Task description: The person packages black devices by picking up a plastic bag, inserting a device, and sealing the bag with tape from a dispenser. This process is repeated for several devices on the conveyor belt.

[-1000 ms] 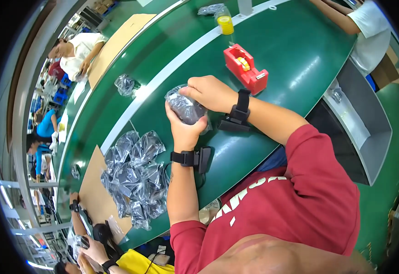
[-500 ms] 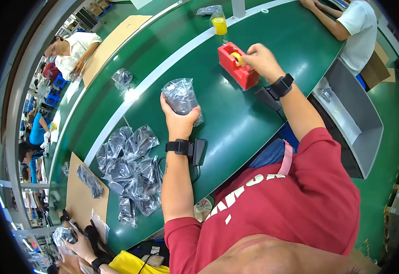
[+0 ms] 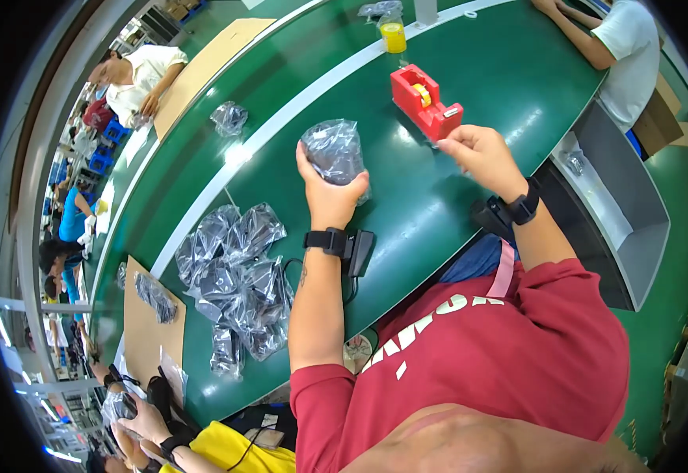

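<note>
My left hand [image 3: 328, 193] is raised over the green table [image 3: 454, 205] and grips a rolled clear plastic bag [image 3: 334, 150] with a dark item inside. My right hand [image 3: 478, 154] is just in front of the cutter end of a red tape dispenser [image 3: 423, 98]. Its thumb and fingers are pinched on what looks like a short clear strip of tape. Both wrists wear black bands.
A pile of several similar bagged items [image 3: 238, 276] lies at my left, beside a cardboard sheet [image 3: 151, 331]. One more bag [image 3: 228, 118] and a yellow roll [image 3: 394, 37] sit farther off. A grey bin [image 3: 620, 205] is at my right. Other people work around the table.
My right hand left the bag, reached to the tape dispenser, and has now drawn back from it with fingers pinched. My left hand kept hold of the bag.
</note>
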